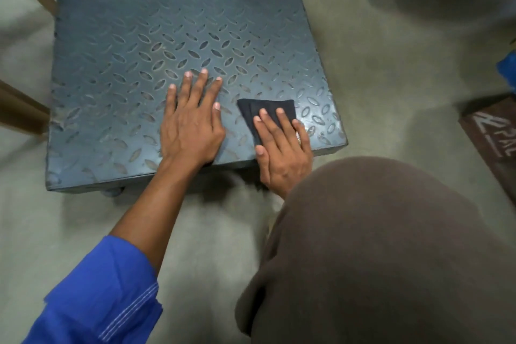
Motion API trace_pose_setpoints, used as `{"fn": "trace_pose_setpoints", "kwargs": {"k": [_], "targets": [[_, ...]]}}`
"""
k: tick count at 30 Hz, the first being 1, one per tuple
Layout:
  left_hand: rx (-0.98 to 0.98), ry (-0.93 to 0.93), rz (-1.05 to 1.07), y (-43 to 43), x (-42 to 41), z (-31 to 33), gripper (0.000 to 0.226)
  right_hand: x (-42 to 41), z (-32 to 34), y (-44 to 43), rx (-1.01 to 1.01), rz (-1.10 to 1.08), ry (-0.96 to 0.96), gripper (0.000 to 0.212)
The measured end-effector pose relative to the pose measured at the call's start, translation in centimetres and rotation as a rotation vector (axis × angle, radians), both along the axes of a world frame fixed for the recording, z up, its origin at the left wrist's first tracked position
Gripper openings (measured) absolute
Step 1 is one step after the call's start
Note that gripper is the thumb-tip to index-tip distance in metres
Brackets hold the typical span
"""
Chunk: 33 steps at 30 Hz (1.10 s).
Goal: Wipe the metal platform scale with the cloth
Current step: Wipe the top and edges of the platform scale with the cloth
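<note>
You look down at a blue-grey metal platform scale (pixel 139 22) standing on a pale floor, its top a tread plate of raised oval ridges. From 7 o'clock your blue sleeve (pixel 106 296) reaches in, and your left hand (pixel 190 126) lies flat on the plate near its front edge, at about 6 o'clock. Its fingers are straight and spread and it holds nothing, so it seems to be bracing you. Just to its right, at about 4 o'clock on the plate, lies the folded dark cloth (pixel 268 109). Your right hand (pixel 282 151) presses it down with straight fingers and does not grip it. The metal around the cloth, by the near right corner, looks glossier than the rest. The centre, the left side and the far edge look dull, with pale grime in the ridges. The wiping probably covers only that corner so far, with most of the plate left to do. Your brown-trousered knee (pixel 391 246) fills the view at 5 o'clock.
</note>
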<state>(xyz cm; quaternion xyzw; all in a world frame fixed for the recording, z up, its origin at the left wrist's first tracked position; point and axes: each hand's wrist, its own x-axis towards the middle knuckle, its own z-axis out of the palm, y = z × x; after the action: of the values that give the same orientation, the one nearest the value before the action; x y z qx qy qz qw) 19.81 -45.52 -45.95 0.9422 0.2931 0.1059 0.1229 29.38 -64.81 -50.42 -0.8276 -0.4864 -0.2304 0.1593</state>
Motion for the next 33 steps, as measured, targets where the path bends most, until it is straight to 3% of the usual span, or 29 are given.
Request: {"fn": "trace_pose_setpoints", "kwargs": {"k": [3, 6, 11, 14, 18, 23, 29, 33], "targets": [[0.025, 0.032, 0.000, 2.1, -2.0, 0.0, 0.057, 3.0, 0.3, -2.7, 0.021, -0.121, -0.025, 0.046], [0.023, 0.051, 0.080, 4.8, -4.6, 0.2, 0.058, 2.7, 0.1, -1.9, 0.117, -0.254, 0.073, 0.045], [0.018, 0.050, 0.156, 7.1, -6.7, 0.8, 0.057, -4.7, 0.1, 5.3, 0.041, 0.093, 0.061, 0.051], [0.009, 0.058, 0.175, 7.4, -7.4, 0.9, 0.057, -6.0, 0.5, 7.2, 0.003, 0.184, 0.033, 0.051], [-0.001, 0.064, 0.213, 7.6, -8.8, 0.7, 0.058, -2.5, 0.1, 3.5, -0.049, 0.125, 0.045, 0.053], [0.031, 0.069, 0.292, 6.0, -8.1, 0.6, 0.059, 0.5, -0.9, 1.4, 0.109, -0.080, 0.051, 0.047], [0.005, 0.067, 0.320, 3.0, -5.5, 0.4, 0.065, -2.2, -0.6, 4.0, 0.063, 0.156, -0.014, 0.047], [0.017, 0.059, 0.123, -1.5, -2.7, 0.2, 0.066, 3.4, -0.7, -2.1, 0.147, -0.142, -0.003, 0.046]]}}
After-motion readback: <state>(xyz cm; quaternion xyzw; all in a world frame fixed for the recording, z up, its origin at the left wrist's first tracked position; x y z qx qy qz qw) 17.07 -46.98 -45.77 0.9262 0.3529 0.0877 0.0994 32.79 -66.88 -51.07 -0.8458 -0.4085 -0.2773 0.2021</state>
